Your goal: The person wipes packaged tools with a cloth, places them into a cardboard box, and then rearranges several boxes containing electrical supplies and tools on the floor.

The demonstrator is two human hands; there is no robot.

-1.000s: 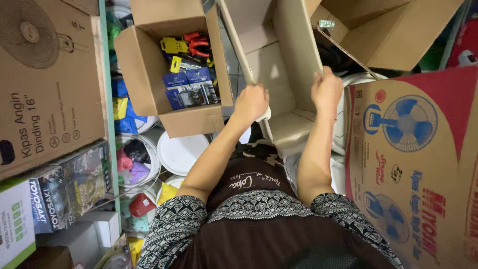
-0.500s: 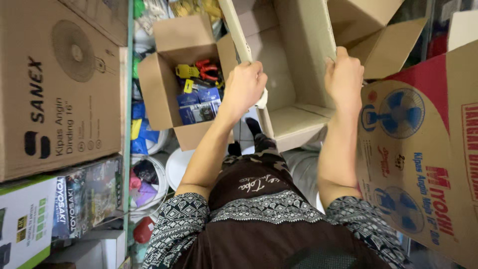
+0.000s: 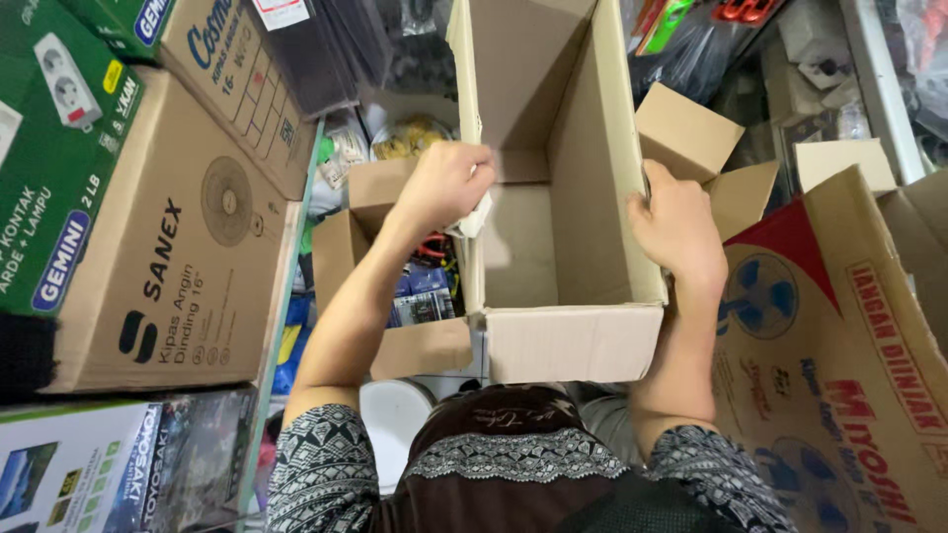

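Note:
A tall, open, empty cardboard box [image 3: 538, 247] stands in front of me with its flaps up. My left hand [image 3: 442, 188] is closed on the top of its left wall, with a bit of white paper or cloth under the fingers. My right hand [image 3: 679, 225] grips the top of its right wall. Both forearms reach up from my lap along the box's sides.
A smaller open carton [image 3: 405, 341] with packaged tools stands left of the box. Large fan cartons [image 3: 188, 247] are stacked at left; another printed fan carton [image 3: 839, 345] leans at right. White round plates [image 3: 395, 415] lie on the floor below. Shelves of goods fill the back.
The empty box has come closer and higher between my hands, and the view has tilted up. Both hands keep their hold on its side walls.

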